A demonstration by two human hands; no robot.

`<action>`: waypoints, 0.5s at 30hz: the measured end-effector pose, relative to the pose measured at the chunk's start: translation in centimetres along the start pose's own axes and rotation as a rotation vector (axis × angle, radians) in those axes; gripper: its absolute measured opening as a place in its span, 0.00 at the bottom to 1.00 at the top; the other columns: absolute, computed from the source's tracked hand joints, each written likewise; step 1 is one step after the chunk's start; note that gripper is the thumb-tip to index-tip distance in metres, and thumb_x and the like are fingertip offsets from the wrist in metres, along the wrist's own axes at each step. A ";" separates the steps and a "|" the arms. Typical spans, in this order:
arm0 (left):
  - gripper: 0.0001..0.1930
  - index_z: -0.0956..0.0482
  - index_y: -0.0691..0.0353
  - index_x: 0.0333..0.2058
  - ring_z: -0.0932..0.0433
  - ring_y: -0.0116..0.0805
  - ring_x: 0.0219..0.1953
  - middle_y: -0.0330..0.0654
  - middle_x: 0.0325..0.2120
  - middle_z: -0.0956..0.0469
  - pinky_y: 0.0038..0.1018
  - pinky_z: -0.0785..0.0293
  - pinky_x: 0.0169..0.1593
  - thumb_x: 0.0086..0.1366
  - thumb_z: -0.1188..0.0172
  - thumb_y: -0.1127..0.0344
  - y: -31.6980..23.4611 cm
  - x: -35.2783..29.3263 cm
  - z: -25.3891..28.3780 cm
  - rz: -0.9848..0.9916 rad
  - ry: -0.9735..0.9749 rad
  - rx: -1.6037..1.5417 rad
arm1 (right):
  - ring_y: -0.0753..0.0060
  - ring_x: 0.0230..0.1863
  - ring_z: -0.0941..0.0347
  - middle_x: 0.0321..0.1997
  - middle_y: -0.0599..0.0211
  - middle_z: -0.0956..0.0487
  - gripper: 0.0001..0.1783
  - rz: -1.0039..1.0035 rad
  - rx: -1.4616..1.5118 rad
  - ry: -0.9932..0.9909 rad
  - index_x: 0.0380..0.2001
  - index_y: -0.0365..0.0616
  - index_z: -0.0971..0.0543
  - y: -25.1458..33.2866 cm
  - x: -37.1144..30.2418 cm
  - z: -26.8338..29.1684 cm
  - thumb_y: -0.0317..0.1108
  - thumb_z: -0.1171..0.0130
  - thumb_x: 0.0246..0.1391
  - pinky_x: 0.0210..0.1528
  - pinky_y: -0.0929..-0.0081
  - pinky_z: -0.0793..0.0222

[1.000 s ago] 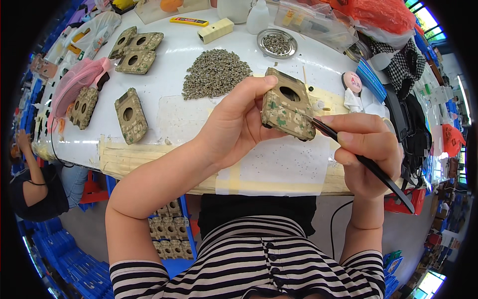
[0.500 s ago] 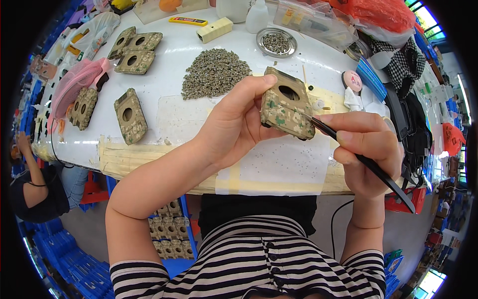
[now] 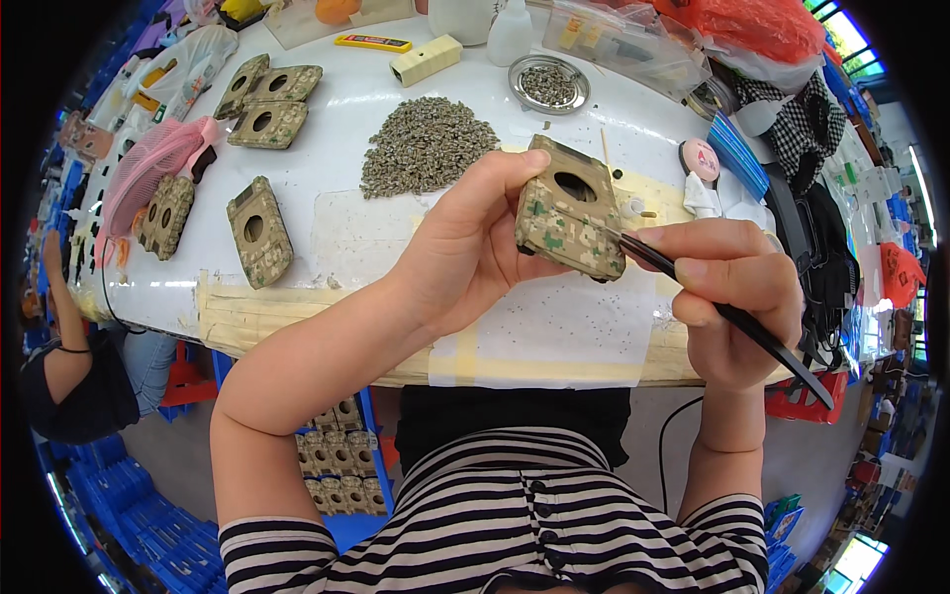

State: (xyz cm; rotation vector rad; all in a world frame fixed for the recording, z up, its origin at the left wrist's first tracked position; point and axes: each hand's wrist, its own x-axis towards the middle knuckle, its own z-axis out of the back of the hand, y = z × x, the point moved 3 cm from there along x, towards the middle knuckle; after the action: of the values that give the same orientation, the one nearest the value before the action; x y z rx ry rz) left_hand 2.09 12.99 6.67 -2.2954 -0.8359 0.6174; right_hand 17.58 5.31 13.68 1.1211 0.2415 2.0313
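Observation:
My left hand [image 3: 475, 233] grips a camouflage toy tank hull [image 3: 569, 223] with a round hole in its top, thumb on its upper corner. It is held tilted above the table. Black tweezers [image 3: 727, 312] are pinched in my right hand [image 3: 742, 297], and their tips meet the hull's right lower edge. Whether a small part sits between the tips is too fine to make out. Under the hull lies a white paper sheet [image 3: 539, 342] dotted with tiny dark specks. Beyond my left hand is a heap of small camouflage parts [image 3: 426, 147].
More hulls [image 3: 260, 233] lie at the left beside a pink mesh item [image 3: 148, 183]. A round metal dish [image 3: 549, 84] of small parts, a white bottle [image 3: 511, 35] and a yellow box cutter [image 3: 373, 43] stand farther back. Several hulls fill a blue crate [image 3: 341, 455] below the table. Another person sits far left.
My right hand and the tweezers have shifted slightly right, with the tips still at the hull's edge. The hull has barely moved. At far left, the other person's arm has risen.

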 end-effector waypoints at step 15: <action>0.25 0.29 0.65 0.50 0.23 0.33 0.45 0.49 0.45 0.24 0.30 0.25 0.47 0.64 0.56 0.51 0.0 0.0 0.1 0.007 0.000 -0.006 | 0.66 0.32 0.22 0.33 0.53 0.20 0.14 -0.029 0.134 -0.098 0.28 0.41 0.28 -0.4 -0.1 -0.2 0.36 0.35 0.45 0.33 0.77 0.27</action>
State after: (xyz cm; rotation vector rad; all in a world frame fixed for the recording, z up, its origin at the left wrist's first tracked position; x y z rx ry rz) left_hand 2.06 13.00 6.62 -2.3043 -0.8315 0.6189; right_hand 17.67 5.58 13.27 1.2889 0.3459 1.9521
